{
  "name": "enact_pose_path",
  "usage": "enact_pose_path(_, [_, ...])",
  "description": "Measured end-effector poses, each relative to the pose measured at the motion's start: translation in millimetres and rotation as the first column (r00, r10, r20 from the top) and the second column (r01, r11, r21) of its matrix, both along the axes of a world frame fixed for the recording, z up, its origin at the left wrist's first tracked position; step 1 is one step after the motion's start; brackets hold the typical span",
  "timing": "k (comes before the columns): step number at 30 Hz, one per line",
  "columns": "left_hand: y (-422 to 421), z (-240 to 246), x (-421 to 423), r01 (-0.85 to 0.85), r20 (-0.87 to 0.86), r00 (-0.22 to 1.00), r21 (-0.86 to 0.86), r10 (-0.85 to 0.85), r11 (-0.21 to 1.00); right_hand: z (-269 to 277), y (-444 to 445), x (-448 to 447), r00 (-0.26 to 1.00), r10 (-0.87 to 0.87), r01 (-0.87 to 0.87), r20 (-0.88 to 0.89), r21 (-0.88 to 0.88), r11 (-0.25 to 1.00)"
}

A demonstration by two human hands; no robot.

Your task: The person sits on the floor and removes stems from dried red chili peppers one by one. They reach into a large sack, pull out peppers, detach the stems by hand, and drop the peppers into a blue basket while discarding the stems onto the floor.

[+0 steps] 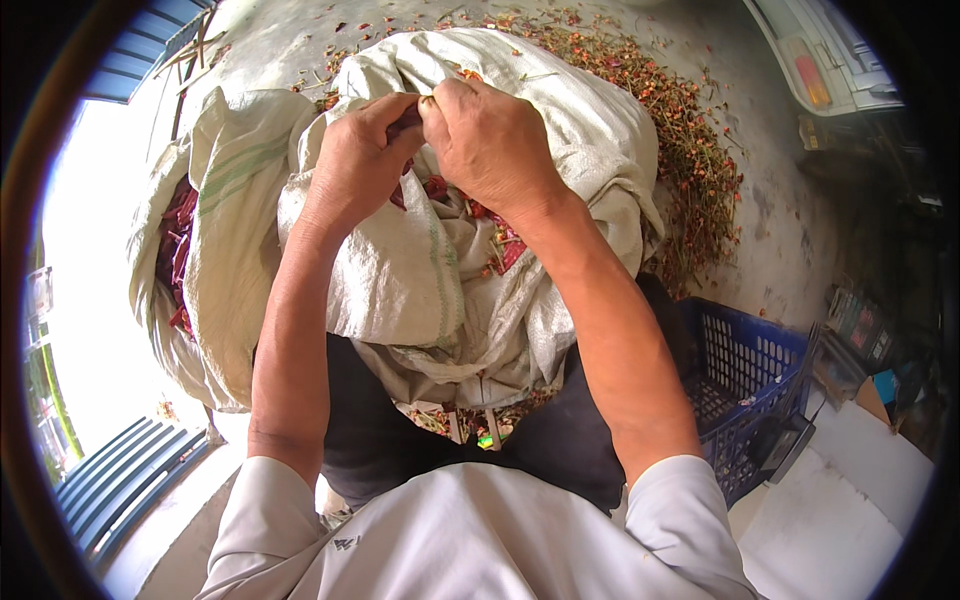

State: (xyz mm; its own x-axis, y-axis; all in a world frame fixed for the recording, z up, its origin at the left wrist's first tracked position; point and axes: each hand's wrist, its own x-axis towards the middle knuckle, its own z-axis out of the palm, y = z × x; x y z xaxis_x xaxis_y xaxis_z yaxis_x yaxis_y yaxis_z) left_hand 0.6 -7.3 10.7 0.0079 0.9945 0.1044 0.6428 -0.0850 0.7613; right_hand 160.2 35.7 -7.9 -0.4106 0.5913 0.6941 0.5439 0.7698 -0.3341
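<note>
My left hand (367, 154) and my right hand (491, 139) meet above a white woven sack (397, 277) that lies over my lap. Between the fingers of the left hand shows a dark red plant piece (403, 124), mostly hidden. The right thumb and fingertips pinch at its edge. Just below the hands, more dark red pieces (435, 187) lie in the folds of the sack. A few orange-red stem bits (495, 259) rest on the cloth near my right wrist.
A second woven sack (240, 195), holding dark red plant pieces (178, 247), stands at left. Stems and orange-red trimmings (682, 142) cover the floor beyond. At right are a blue plastic basket (750, 352) and a vehicle's tail end (817, 60). A blue slatted bench (135, 472) stands lower left.
</note>
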Motion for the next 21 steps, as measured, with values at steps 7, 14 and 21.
enact_pose_path(7, [-1.5, 17.6, 5.8, -0.036, 0.545, 0.82, -0.251, 0.172, 0.967, 8.9, -5.3, -11.7, 0.795, -0.151, -0.271, -0.587, -0.567, 0.778])
enact_pose_path(14, [-0.8, 5.5, -0.9, -0.007, 0.829, 0.53, -0.206, 0.179, 0.978, -4.9, 28.7, 23.3, 0.379, -0.484, -0.474, -0.788, -0.615, 0.63])
enact_pose_path(21, [-9.4, 2.9, -30.8, -0.128, 0.748, 0.601, -0.259, 0.283, 0.957, -58.4, 1.2, -3.8, 0.985, -0.089, 0.17, 0.147, -0.767, 0.619])
